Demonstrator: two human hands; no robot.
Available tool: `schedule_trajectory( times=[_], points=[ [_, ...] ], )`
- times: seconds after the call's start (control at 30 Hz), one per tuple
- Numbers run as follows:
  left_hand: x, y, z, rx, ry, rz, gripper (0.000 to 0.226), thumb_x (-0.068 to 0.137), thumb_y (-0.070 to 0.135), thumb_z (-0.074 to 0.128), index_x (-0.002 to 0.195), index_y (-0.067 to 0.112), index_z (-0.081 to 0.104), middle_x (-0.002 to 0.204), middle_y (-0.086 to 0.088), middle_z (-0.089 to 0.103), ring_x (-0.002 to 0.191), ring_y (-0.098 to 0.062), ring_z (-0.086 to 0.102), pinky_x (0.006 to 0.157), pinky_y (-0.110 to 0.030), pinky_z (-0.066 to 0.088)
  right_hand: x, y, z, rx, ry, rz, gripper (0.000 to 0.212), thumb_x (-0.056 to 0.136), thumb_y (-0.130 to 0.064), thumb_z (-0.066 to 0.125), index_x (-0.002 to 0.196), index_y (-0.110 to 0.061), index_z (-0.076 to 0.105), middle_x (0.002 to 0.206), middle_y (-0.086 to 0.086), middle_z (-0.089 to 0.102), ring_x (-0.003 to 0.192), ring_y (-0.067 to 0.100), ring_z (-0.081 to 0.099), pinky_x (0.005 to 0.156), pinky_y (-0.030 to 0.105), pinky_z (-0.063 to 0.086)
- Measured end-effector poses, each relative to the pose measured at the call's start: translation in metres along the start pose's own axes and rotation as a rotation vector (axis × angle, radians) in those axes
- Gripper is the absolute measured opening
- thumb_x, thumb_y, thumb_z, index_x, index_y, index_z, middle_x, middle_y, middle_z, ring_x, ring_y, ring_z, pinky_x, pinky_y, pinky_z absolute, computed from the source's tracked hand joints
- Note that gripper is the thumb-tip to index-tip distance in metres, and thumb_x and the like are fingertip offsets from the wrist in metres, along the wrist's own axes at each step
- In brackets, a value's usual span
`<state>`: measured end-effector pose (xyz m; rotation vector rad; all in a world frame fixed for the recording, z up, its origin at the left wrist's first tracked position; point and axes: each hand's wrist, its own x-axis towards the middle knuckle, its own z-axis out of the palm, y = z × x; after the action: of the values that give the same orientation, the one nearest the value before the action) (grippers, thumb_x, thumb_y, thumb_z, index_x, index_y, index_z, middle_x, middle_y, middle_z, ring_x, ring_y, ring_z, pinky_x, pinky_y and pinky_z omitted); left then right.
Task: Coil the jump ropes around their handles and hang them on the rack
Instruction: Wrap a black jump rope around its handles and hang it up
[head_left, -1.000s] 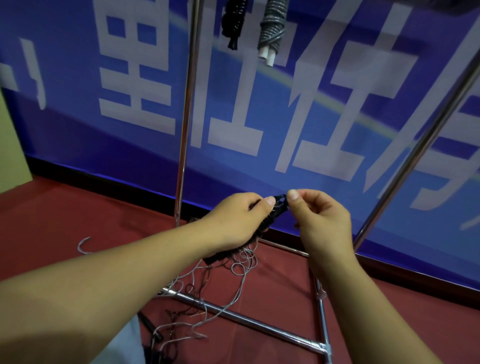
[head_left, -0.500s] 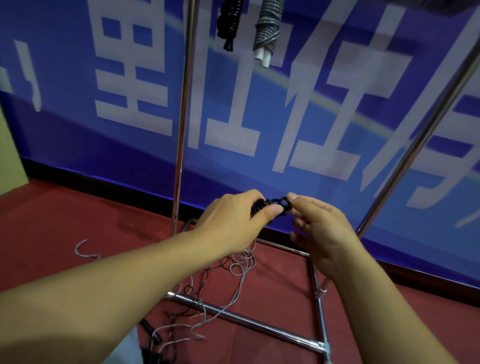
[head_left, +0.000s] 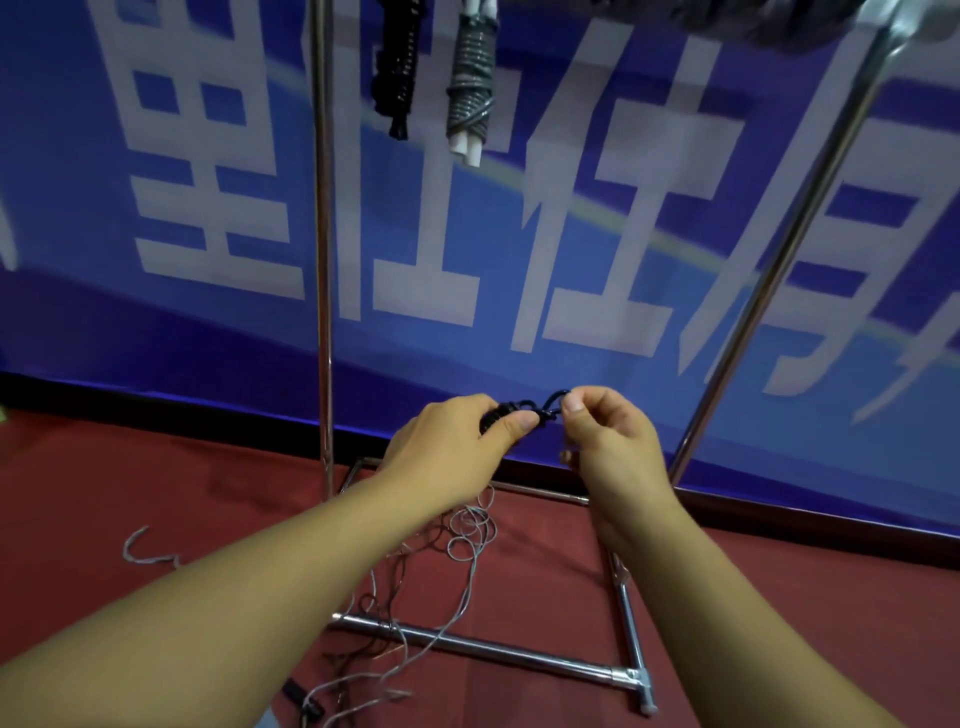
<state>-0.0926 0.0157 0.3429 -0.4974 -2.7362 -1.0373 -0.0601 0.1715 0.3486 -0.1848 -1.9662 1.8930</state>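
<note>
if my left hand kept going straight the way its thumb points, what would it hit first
Most likely the right hand. The left hand points rightward along the black coiled jump rope in its grip, whose loop end the right fingertips already pinch. Depth is hard to judge.

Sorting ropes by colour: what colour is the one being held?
Black rope, head view.

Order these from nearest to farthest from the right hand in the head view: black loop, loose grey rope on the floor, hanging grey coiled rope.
1. Black loop: pinched by the right hand.
2. Loose grey rope: on the floor, lower left.
3. Hanging grey coiled rope: high on the rack, upper left.
</note>
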Motion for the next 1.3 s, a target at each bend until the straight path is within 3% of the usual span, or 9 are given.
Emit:
schedule_trajectory(
  times=[0.3, 0.43, 0.57, 0.63, 0.7, 0.77, 1.07, 1.2, 1.3],
  points=[
    [0.034, 0.063, -0.081, -0.243, -0.008, 0.057, 0.052, 0.092, 0.068, 0.047, 0.073, 0.022, 0.063, 0.076, -0.01, 0.071, 0.066, -0.028, 0.063, 0.06, -0.038, 0.046, 0.02, -0.123, -0.004, -0.12, -0.057, -0.14, 0.015, 0.098, -0.024, 0.064, 0.085, -0.018, 0.068, 0.071, -0.005, 0.063, 0.065, 0.01, 0.057, 0.064, 0.029, 0.05],
    [0.038, 0.098, -0.12, -0.295, -0.055, 0.066, 0.053, 0.091, 0.065, 0.055, 0.073, 0.017, 0.066, 0.064, 0.003, 0.069, 0.06, -0.015, 0.063, 0.062, -0.031, 0.048, 0.014, -0.177, -0.009, -0.07, -0.045, -0.119, 0.014, 0.098, -0.023, 0.063, 0.095, -0.012, 0.07, 0.085, 0.003, 0.07, 0.075, 0.014, 0.067, 0.07, 0.033, 0.056],
    [0.051, 0.129, -0.159, -0.268, -0.043, 0.06, 0.055, 0.092, 0.064, 0.054, 0.058, 0.021, 0.047, 0.037, 0.015, 0.045, 0.039, -0.005, 0.042, 0.051, -0.025, 0.032, 0.025, -0.227, -0.003, -0.031, -0.049, -0.108, 0.015, 0.098, -0.022, 0.064, 0.091, -0.009, 0.068, 0.085, 0.008, 0.072, 0.076, 0.017, 0.072, 0.066, 0.03, 0.054],
    [0.061, 0.134, -0.172, -0.291, -0.058, 0.058, 0.055, 0.09, 0.067, 0.054, 0.064, 0.018, 0.051, 0.055, 0.008, 0.061, 0.053, -0.012, 0.056, 0.057, -0.027, 0.043, 0.036, -0.244, 0.001, -0.05, -0.055, -0.102, 0.016, 0.098, -0.022, 0.065, 0.09, -0.009, 0.067, 0.087, 0.009, 0.072, 0.076, 0.017, 0.074, 0.065, 0.03, 0.056],
    [0.07, 0.136, -0.185, -0.319, -0.061, 0.045, 0.059, 0.088, 0.069, 0.055, 0.076, 0.012, 0.061, 0.077, -0.005, 0.073, 0.073, -0.025, 0.07, 0.075, -0.039, 0.058, 0.047, -0.258, 0.008, -0.095, -0.083, -0.096, 0.017, 0.098, -0.023, 0.064, 0.092, -0.007, 0.067, 0.09, 0.01, 0.073, 0.077, 0.017, 0.073, 0.069, 0.032, 0.058],
    [0.082, 0.134, -0.194, -0.323, -0.055, 0.029, 0.062, 0.087, 0.069, 0.056, 0.087, 0.009, 0.067, 0.082, -0.007, 0.074, 0.081, -0.026, 0.073, 0.085, -0.046, 0.059, 0.059, -0.27, 0.016, -0.162, -0.101, -0.108, 0.017, 0.098, -0.023, 0.064, 0.095, -0.006, 0.069, 0.09, 0.009, 0.072, 0.076, 0.015, 0.07, 0.07, 0.03, 0.057],
    [0.145, 0.131, -0.222, -0.358, 0.001, 0.03, 0.067, 0.084, 0.072, 0.058, 0.092, 0.007, 0.068, 0.085, -0.01, 0.075, 0.079, -0.03, 0.073, 0.086, -0.051, 0.059, 0.127, -0.291, 0.052, -0.241, -0.008, -0.172, 0.018, 0.098, -0.025, 0.063, 0.096, -0.009, 0.07, 0.091, 0.006, 0.071, 0.073, 0.013, 0.066, 0.064, 0.029, 0.051],
    [0.172, 0.134, -0.231, -0.372, 0.04, 0.05, 0.066, 0.085, 0.071, 0.057, 0.095, 0.008, 0.07, 0.086, -0.012, 0.075, 0.082, -0.033, 0.072, 0.086, -0.052, 0.058, 0.154, -0.308, 0.061, -0.351, 0.099, -0.288, 0.022, 0.1, -0.026, 0.06, 0.086, -0.012, 0.07, 0.074, 0.008, 0.071, 0.074, 0.022, 0.066, 0.066, 0.036, 0.053],
    [0.188, 0.14, -0.236, -0.403, 0.084, 0.063, 0.063, 0.087, 0.07, 0.056, 0.09, 0.008, 0.068, 0.085, -0.012, 0.075, 0.075, -0.029, 0.07, 0.086, -0.051, 0.058, 0.17, -0.323, 0.066, -0.379, 0.128, -0.315, 0.021, 0.1, -0.025, 0.059, 0.088, -0.011, 0.07, 0.071, 0.008, 0.07, 0.07, 0.02, 0.067, 0.058, 0.031, 0.051]
  ],
)
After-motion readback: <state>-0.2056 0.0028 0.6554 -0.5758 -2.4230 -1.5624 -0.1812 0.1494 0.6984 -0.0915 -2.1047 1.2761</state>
